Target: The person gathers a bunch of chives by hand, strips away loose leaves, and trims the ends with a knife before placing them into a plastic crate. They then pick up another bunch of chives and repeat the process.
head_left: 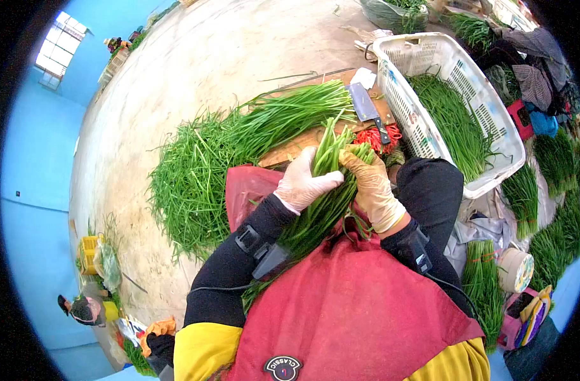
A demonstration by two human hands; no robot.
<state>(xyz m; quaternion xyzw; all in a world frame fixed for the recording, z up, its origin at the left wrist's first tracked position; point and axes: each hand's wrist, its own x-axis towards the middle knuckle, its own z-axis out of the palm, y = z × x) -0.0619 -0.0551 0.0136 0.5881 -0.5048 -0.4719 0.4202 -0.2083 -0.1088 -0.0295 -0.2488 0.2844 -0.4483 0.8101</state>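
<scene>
A bunch of garlic chives [322, 213] lies slantwise over my lap, its cut ends pointing away from me. My left hand [306, 181], in a pale glove, wraps around the bunch from the left, thumb across it. On the other side, my right hand [372, 187], in a yellowish glove, has its fingers closed on the stalks near their ends. Just beyond both hands, more chives [296, 114] rest on a wooden board [283, 152]. A cleaver [364, 105] lies there too, beside a heap of red ties [369, 136].
A white plastic crate [417, 117] with chives inside stands at my right. A loose green pile [188, 178] spreads on the floor to the left. Tied bundles [480, 289] and a round tape roll [515, 270] sit at lower right. Another person [90, 310] is at far left.
</scene>
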